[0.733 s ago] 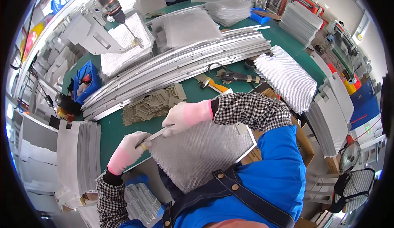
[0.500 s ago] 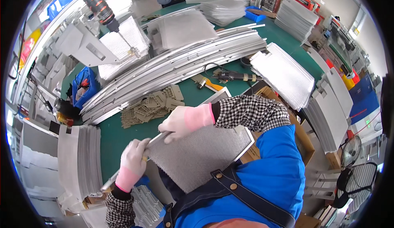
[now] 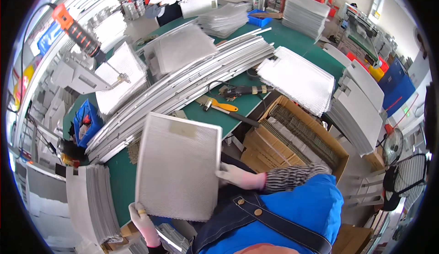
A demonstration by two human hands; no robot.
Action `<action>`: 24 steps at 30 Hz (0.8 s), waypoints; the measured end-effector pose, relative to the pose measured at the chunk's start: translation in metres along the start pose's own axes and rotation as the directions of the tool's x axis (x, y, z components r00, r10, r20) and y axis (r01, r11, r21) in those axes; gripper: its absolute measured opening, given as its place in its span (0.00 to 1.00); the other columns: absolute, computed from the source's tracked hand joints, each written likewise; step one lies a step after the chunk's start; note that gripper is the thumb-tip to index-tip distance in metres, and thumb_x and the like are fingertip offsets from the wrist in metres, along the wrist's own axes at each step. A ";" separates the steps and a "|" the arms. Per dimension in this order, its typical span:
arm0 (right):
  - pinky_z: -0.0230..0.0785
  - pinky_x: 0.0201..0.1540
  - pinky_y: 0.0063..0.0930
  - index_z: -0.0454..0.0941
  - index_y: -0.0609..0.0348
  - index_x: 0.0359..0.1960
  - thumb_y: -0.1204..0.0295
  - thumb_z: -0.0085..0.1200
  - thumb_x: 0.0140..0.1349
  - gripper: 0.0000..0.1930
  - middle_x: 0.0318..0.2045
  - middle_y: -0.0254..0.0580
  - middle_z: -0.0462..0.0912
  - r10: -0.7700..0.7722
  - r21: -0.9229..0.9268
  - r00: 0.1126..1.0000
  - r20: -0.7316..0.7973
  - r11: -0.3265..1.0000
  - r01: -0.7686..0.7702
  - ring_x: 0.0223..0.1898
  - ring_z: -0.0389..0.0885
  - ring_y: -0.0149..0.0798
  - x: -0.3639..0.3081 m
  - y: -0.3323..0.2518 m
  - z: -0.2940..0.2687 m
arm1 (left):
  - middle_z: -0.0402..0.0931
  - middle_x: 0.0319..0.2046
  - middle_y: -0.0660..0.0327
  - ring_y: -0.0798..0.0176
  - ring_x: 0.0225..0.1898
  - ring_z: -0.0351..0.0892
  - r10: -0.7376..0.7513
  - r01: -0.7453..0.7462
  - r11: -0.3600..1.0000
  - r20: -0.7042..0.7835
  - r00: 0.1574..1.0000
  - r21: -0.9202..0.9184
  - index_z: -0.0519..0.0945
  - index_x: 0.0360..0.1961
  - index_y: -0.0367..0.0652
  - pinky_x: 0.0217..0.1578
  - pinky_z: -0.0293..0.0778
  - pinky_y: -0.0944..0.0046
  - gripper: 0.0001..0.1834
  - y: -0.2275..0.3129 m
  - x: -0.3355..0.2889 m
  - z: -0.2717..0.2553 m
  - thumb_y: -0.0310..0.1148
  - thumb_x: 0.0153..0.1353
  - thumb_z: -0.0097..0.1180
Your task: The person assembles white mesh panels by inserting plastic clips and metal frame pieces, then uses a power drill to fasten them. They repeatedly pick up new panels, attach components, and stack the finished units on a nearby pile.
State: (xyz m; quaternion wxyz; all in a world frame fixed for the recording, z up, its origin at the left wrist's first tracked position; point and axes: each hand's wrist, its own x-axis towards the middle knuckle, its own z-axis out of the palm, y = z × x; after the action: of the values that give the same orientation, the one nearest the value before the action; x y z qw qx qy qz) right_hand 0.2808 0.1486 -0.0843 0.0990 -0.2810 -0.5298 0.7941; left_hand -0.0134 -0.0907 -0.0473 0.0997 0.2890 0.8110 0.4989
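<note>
A mesh filter panel point(image 3: 178, 171), silvery with a light frame along its edges and a small tan patch near its top, is raised in front of me over the table's near edge. My left hand point(image 3: 144, 223), in a white and pink glove, is closed on its lower left corner. Along the right side, my right hand point(image 3: 240, 177), gloved alike, grips the panel's edge with its fingertips. Part of a heap of small tan plates point(image 3: 133, 151) shows behind the panel; the rest is hidden.
Long metal strips point(image 3: 183, 82) lie across the green table. A hammer point(image 3: 224, 105) and a corded power tool point(image 3: 244, 90) lie beyond the panel. At right stands a cardboard box point(image 3: 270, 144) of stacked parts. A screwdriver point(image 3: 82, 37) hangs upper left. Another person point(image 3: 169, 7) works at the far side.
The panel has swung from lying tilted against my body to a raised, more upright position. My right hand has moved from its far edge to its right side; my left hand has moved lower.
</note>
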 end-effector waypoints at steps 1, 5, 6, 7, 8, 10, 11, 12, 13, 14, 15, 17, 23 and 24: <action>0.63 0.66 0.31 0.58 0.67 0.72 0.62 0.49 0.75 0.30 0.63 0.47 0.73 -0.177 -0.028 0.976 -0.130 0.984 0.175 0.62 0.71 0.36 0.017 -0.002 0.013 | 0.66 0.31 0.63 0.68 0.34 0.62 0.022 -0.026 0.999 -0.090 0.996 -0.047 0.71 0.42 0.33 0.38 0.65 0.67 0.17 0.008 0.006 0.002 0.39 0.79 0.44; 0.62 0.66 0.29 0.59 0.70 0.70 0.65 0.47 0.76 0.28 0.61 0.47 0.73 -0.653 -0.086 0.734 -0.188 0.755 0.650 0.62 0.69 0.35 0.078 -0.081 0.039 | 0.75 0.48 0.47 0.56 0.48 0.73 -0.007 -0.128 0.955 -0.453 0.891 -0.266 0.71 0.58 0.28 0.52 0.70 0.59 0.30 0.049 0.020 0.030 0.50 0.79 0.41; 0.65 0.63 0.31 0.63 0.70 0.66 0.65 0.47 0.76 0.25 0.55 0.49 0.76 -0.751 -0.141 0.637 -0.176 0.659 0.739 0.58 0.73 0.37 0.080 -0.113 0.044 | 0.74 0.52 0.45 0.53 0.51 0.73 -0.048 -0.148 0.940 -0.547 0.836 -0.308 0.68 0.63 0.28 0.55 0.69 0.58 0.33 0.063 0.022 0.047 0.53 0.78 0.41; 0.68 0.59 0.33 0.66 0.70 0.62 0.64 0.47 0.76 0.22 0.49 0.52 0.79 -0.831 -0.199 0.534 -0.158 0.556 0.807 0.54 0.76 0.39 0.078 -0.143 0.045 | 0.72 0.57 0.43 0.51 0.55 0.73 -0.103 -0.164 0.921 -0.626 0.773 -0.354 0.65 0.68 0.27 0.58 0.69 0.56 0.38 0.075 0.021 0.070 0.55 0.77 0.41; 0.70 0.54 0.35 0.68 0.69 0.59 0.64 0.47 0.75 0.20 0.43 0.53 0.78 -0.849 -0.317 0.527 -0.031 0.508 0.801 0.48 0.78 0.39 0.072 -0.172 0.039 | 0.67 0.63 0.43 0.49 0.61 0.71 -0.122 -0.158 0.910 -0.612 0.781 -0.384 0.57 0.73 0.30 0.63 0.67 0.54 0.42 0.064 0.017 0.083 0.57 0.75 0.43; 0.71 0.43 0.38 0.70 0.67 0.52 0.62 0.49 0.74 0.18 0.34 0.54 0.77 -0.824 -0.471 0.532 0.197 0.397 0.788 0.38 0.79 0.41 0.069 -0.221 0.021 | 0.71 0.60 0.54 0.59 0.59 0.70 -0.209 -0.011 0.640 -0.188 0.960 -0.768 0.69 0.66 0.38 0.63 0.65 0.58 0.29 0.059 -0.008 0.114 0.51 0.78 0.43; 0.70 0.39 0.39 0.71 0.66 0.49 0.61 0.50 0.74 0.17 0.31 0.55 0.76 -0.789 -0.506 0.538 0.295 0.349 0.789 0.34 0.79 0.42 0.072 -0.239 0.012 | 0.72 0.58 0.57 0.62 0.58 0.70 -0.096 0.088 0.624 0.036 0.995 -0.776 0.69 0.66 0.40 0.63 0.67 0.59 0.27 0.033 -0.016 0.129 0.49 0.79 0.41; 0.70 0.38 0.41 0.73 0.66 0.47 0.59 0.51 0.73 0.19 0.29 0.55 0.77 -0.704 -0.594 0.571 0.422 0.261 0.761 0.32 0.79 0.46 0.082 -0.249 0.001 | 0.73 0.57 0.59 0.66 0.57 0.70 0.011 0.176 0.637 0.238 0.971 -0.750 0.70 0.66 0.42 0.62 0.68 0.60 0.24 0.006 -0.027 0.142 0.47 0.80 0.40; 0.73 0.38 0.38 0.75 0.68 0.46 0.55 0.51 0.73 0.22 0.28 0.49 0.78 -0.586 -0.571 0.654 0.478 0.358 0.739 0.32 0.79 0.44 0.087 -0.250 -0.009 | 0.74 0.57 0.56 0.62 0.57 0.72 0.065 0.217 0.807 0.447 0.892 -0.550 0.70 0.66 0.40 0.62 0.68 0.60 0.25 -0.016 -0.036 0.148 0.47 0.79 0.41; 0.74 0.41 0.38 0.76 0.67 0.49 0.54 0.51 0.72 0.24 0.32 0.52 0.81 -0.477 -0.653 0.701 0.530 0.299 0.696 0.36 0.81 0.47 0.095 -0.242 -0.013 | 0.76 0.57 0.52 0.58 0.57 0.73 0.052 0.191 0.930 0.626 0.778 -0.314 0.71 0.65 0.38 0.62 0.69 0.60 0.26 -0.058 -0.051 0.148 0.46 0.79 0.41; 0.76 0.44 0.38 0.76 0.67 0.52 0.52 0.51 0.72 0.26 0.37 0.55 0.84 -0.353 -0.723 0.745 0.565 0.224 0.654 0.40 0.84 0.50 0.100 -0.231 -0.017 | 0.77 0.57 0.49 0.55 0.57 0.75 -0.018 0.114 0.991 0.770 0.638 -0.072 0.71 0.65 0.35 0.61 0.69 0.61 0.27 -0.084 -0.063 0.149 0.46 0.78 0.42; 0.75 0.54 0.40 0.73 0.70 0.60 0.48 0.52 0.70 0.33 0.46 0.55 0.84 0.017 -0.760 0.816 0.577 0.376 0.530 0.51 0.83 0.51 0.113 -0.201 -0.029 | 0.79 0.49 0.45 0.50 0.52 0.78 -0.057 -0.183 0.976 0.947 0.315 0.120 0.76 0.61 0.40 0.57 0.71 0.58 0.25 0.021 -0.059 0.100 0.49 0.75 0.46; 0.70 0.59 0.39 0.73 0.69 0.60 0.54 0.54 0.68 0.30 0.49 0.55 0.83 0.104 -0.771 0.790 0.605 0.327 0.547 0.53 0.81 0.51 0.142 -0.157 0.018 | 0.83 0.31 0.53 0.48 0.33 0.85 0.728 -0.793 0.389 0.370 0.577 0.469 0.82 0.45 0.43 0.36 0.78 0.54 0.17 0.167 0.027 0.031 0.33 0.53 0.67; 0.69 0.60 0.39 0.73 0.69 0.61 0.54 0.54 0.68 0.30 0.51 0.56 0.82 0.148 -0.743 0.744 0.651 0.322 0.587 0.55 0.80 0.51 0.136 -0.166 0.040 | 0.83 0.31 0.52 0.47 0.34 0.84 0.664 -0.775 0.450 0.414 0.623 0.443 0.82 0.44 0.43 0.37 0.78 0.53 0.15 0.162 0.034 0.027 0.32 0.54 0.66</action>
State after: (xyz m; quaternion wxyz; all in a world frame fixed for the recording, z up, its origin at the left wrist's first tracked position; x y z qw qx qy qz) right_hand 0.1236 0.2490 0.0295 -0.1403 0.0718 -0.9157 0.3698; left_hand 0.0309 0.0029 0.0846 -0.1428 0.6650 0.7081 0.1895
